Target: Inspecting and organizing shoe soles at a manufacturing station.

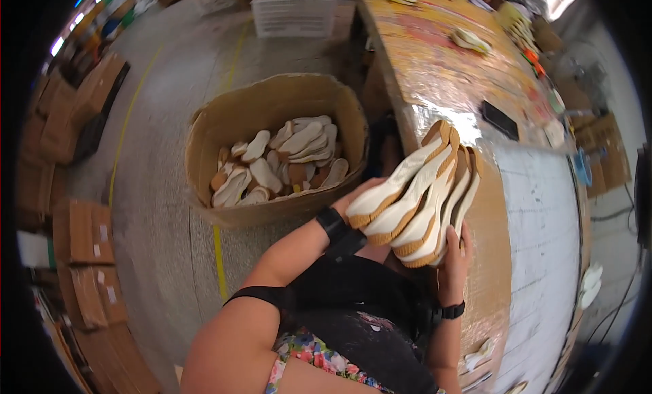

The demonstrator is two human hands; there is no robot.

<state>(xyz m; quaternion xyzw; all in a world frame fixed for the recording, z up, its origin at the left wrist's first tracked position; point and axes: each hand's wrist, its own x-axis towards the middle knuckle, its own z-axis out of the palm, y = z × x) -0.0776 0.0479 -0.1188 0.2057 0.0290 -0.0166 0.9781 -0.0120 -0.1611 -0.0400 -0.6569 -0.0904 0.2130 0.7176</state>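
Observation:
Between my two hands is a row of several shoe soles, white-sided with tan bottoms, pressed together and standing on edge. My left hand is closed against the left side of the row, its fingers partly hidden behind the soles. On the other side my right hand grips the lower right end, thumb and fingers against the outermost sole. The soles are held up in front of me, over the near edge of the worktable.
A large cardboard box on the floor at left holds many loose soles. A black phone and a single sole lie on the table's far part. Stacked cartons line the left side; a white work surface adjoins at right.

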